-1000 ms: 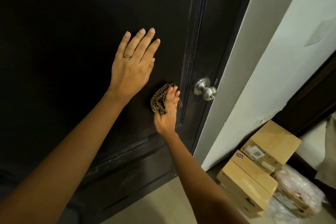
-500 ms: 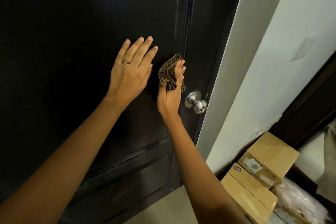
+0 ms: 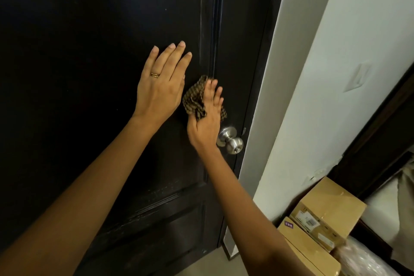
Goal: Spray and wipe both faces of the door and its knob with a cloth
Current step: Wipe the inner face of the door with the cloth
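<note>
The dark door [image 3: 94,36] fills the left of the view, with a silver knob [image 3: 231,142] near its right edge. My left hand [image 3: 162,87] lies flat on the door panel, fingers straight, a ring on one finger. Just to its right, my right hand [image 3: 207,119] presses a brown checked cloth [image 3: 194,99] against the door with straight fingers, just above and left of the knob. Part of the cloth bunches out past the hand on both sides.
A white wall and door frame [image 3: 298,96] stand right of the door. Stacked cardboard boxes [image 3: 324,215] and a clear plastic-wrapped bundle [image 3: 363,260] sit on the floor at the lower right. A dark doorway [image 3: 385,141] shows at the far right.
My right hand has slid the cloth up the door, from below knob height to just above the knob. The left hand has stayed flat on the panel.
</note>
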